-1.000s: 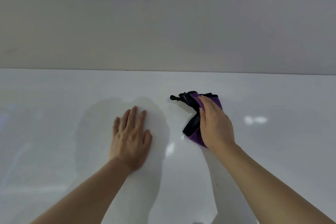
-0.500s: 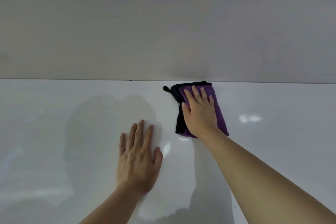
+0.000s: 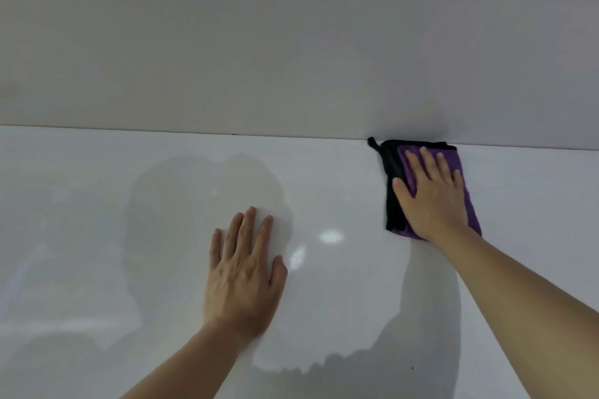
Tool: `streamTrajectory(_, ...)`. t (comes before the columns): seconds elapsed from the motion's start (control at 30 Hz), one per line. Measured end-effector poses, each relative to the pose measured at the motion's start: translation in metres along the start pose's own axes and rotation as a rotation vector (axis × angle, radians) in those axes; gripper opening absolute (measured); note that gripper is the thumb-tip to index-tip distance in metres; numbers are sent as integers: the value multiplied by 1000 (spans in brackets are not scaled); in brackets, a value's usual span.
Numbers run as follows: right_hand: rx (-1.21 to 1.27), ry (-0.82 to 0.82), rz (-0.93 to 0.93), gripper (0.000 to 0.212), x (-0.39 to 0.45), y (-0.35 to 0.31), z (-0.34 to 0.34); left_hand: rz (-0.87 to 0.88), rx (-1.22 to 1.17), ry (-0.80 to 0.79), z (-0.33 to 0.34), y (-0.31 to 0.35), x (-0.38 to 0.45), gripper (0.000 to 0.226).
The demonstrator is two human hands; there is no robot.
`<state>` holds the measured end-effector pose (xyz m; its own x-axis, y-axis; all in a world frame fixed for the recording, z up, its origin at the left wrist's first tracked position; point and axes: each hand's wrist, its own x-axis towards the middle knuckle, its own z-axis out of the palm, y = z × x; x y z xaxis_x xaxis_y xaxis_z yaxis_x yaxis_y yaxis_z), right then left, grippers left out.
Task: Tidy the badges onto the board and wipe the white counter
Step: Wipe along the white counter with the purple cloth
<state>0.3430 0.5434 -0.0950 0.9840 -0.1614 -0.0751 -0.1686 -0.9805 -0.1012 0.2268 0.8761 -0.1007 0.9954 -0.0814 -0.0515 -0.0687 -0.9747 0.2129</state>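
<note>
A folded purple cloth with black edging [image 3: 466, 194] lies flat on the glossy white counter [image 3: 97, 204], its far edge touching the back wall. My right hand [image 3: 431, 194] presses down on the cloth with the palm flat and fingers spread. My left hand [image 3: 243, 272] rests flat on the bare counter, well to the left of the cloth, fingers slightly apart and holding nothing. No badges and no board are in view.
A plain pale wall [image 3: 291, 42] rises straight from the counter's back edge. Bright light spots [image 3: 330, 236] and shadows of my head and arms show on the shiny surface.
My right hand has flattened the bunched cloth and pushed it away and to the right, up against the back wall. My left hand has stayed flat on the counter.
</note>
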Motion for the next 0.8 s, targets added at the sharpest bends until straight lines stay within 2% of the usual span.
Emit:
streamTrajectory(0.1, -4, 1, 62, 73, 2, 6, 0, 2, -5, 6, -1, 1, 1, 67)
streamTrajectory(0.27, -20, -36, 54, 70, -1, -9, 2, -9, 12, -4, -2, 4, 0, 68)
streamTrajectory(0.63, 34, -86, -340, 71, -70, -100, 10, -18, 30, 26, 2, 2, 1, 67)
streamTrajectory(0.8, 44, -77, -482, 67, -96, -108, 22, -25, 16, 46, 1, 3, 1, 66)
